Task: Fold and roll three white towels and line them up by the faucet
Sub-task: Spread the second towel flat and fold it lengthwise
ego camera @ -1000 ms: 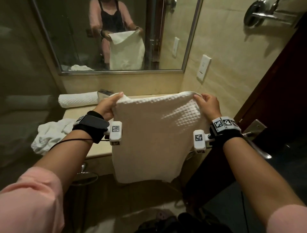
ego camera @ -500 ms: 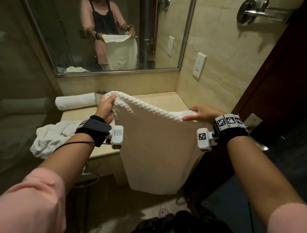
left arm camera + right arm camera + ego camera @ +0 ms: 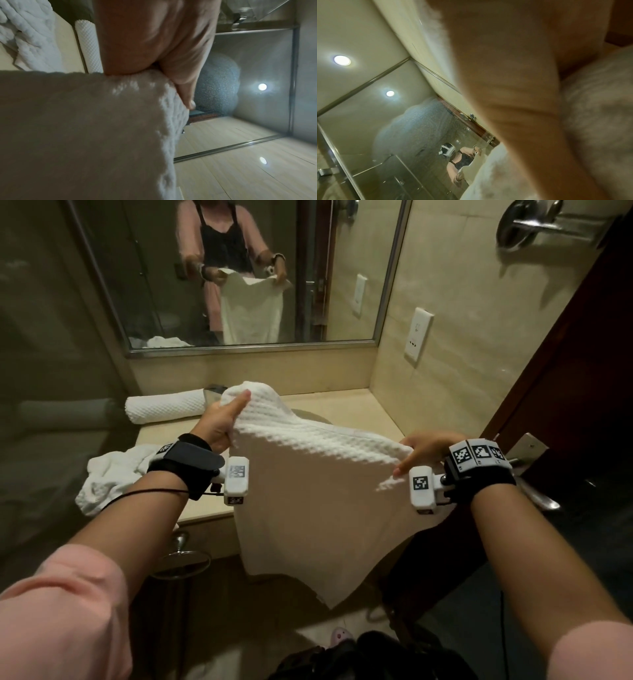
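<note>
Hands are holding a white waffle-weave towel [image 3: 318, 508] by its upper edge above the front of the beige worktop [image 3: 346, 405]. The left hand [image 3: 222, 422] is pinching the far corner, thumb lying on top of the cloth, and the right hand [image 3: 424, 448] is gripping the nearer corner lower down, so the edge is sloping between them and the rest is hanging past the worktop front in a soft tapering drape. A rolled towel [image 3: 164, 407], a tight dimpled cylinder, is lying at the back left, and a crumpled towel [image 3: 109, 474] is sitting heaped at the left edge.
</note>
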`<state>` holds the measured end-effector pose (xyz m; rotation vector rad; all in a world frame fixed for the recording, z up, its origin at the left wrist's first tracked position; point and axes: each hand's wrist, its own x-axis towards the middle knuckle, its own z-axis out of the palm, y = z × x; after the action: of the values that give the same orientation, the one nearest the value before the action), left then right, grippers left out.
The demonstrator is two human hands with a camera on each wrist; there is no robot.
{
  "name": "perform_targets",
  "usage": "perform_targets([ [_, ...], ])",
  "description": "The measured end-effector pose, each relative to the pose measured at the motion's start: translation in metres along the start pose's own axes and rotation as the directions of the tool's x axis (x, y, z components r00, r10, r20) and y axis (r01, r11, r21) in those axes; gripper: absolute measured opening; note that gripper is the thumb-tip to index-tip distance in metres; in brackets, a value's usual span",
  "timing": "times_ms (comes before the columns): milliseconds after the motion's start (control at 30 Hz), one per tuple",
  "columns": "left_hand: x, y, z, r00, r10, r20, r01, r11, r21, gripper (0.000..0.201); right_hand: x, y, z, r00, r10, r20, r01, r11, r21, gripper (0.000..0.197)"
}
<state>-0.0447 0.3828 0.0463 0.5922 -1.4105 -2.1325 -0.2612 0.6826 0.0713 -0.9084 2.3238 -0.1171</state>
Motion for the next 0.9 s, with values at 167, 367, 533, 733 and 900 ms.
perform_targets([
  [167, -0.005, 0.007, 0.0, 1.0, -0.011, -0.021, 0.012, 1.0, 0.015, 0.041, 0.014, 0.013, 0.01, 1.0, 0.025, 0.009, -0.025, 0.998, 0.064, 0.089],
  [367, -0.01, 0.026, 0.032, 1.0, -0.006, 0.002, 0.006, 0.999, -0.035, 0.033, 0.01, 0.023, 0.036, 0.998, 0.054, -0.025, -0.045, 0.962, 0.27, 0.033],
  [533, -0.015, 0.044, 0.066, 0.989, -0.073, 0.125, 0.096, 0.976, -0.194, 0.039, 0.023, 0.038, 0.08, 0.998, 0.054, -0.031, -0.025, 0.806, 0.592, 0.021],
  [733, -0.028, 0.063, 0.095, 0.954, -0.187, 0.233, 0.245, 0.935, -0.255, 0.045, 0.101, 0.094, 0.141, 0.997, 0.073, 0.031, -0.068, 0.589, 0.805, 0.076],
  [900, -0.034, 0.075, 0.104, 0.956, -0.133, 0.262, 0.202, 0.945, -0.258, 0.022, 0.049, 0.046, 0.132, 0.989, 0.106, 0.105, -0.115, 0.088, 0.989, 0.057],
])
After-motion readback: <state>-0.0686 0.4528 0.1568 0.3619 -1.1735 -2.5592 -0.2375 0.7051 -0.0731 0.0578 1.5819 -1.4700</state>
